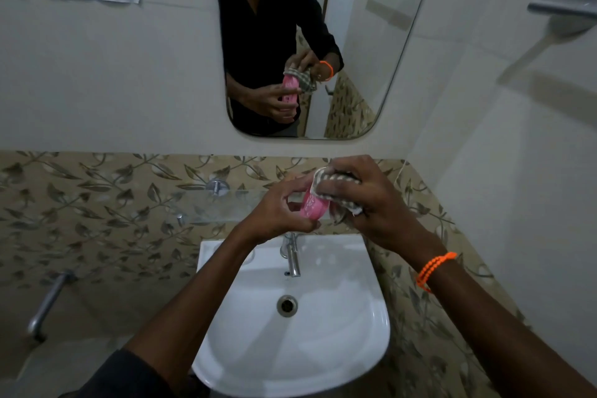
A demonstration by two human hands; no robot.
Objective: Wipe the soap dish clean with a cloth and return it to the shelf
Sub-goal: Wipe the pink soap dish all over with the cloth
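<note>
My left hand [277, 210] grips a pink soap dish [313, 207] by its lower end, holding it tilted above the sink. My right hand [371, 200] is closed on a checked grey and white cloth [336, 186], which is pressed against the dish's upper right side. Part of the dish is hidden under the cloth and my fingers. The glass shelf [206, 207] runs along the wall just behind and to the left of my hands, on chrome brackets.
A white basin [339, 333] with a chrome tap [292, 260] sits directly below my hands. A mirror [355, 42] hangs above and reflects the hands. A towel bar [562, 8] juts from the right wall. A chrome pipe [48, 304] stands at lower left.
</note>
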